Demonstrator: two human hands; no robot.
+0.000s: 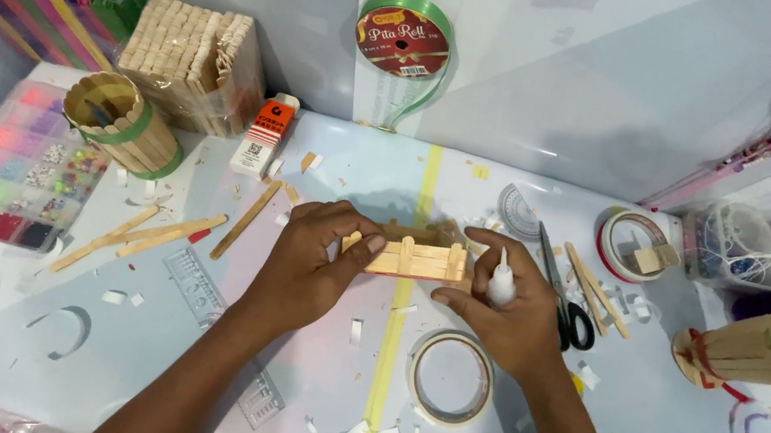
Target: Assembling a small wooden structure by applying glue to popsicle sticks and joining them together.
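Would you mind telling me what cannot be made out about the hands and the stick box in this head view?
- Far side of the stick box: turned from the camera.
- Its left end: covered by the left hand.
- Body of the small white bottle: wrapped by the right hand.
- Bead compartments of the organiser tray: too small.

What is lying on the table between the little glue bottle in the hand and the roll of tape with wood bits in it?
In the head view, black-handled scissors and a few loose craft sticks lie between the glue bottle, held in the right hand, and the tape roll.
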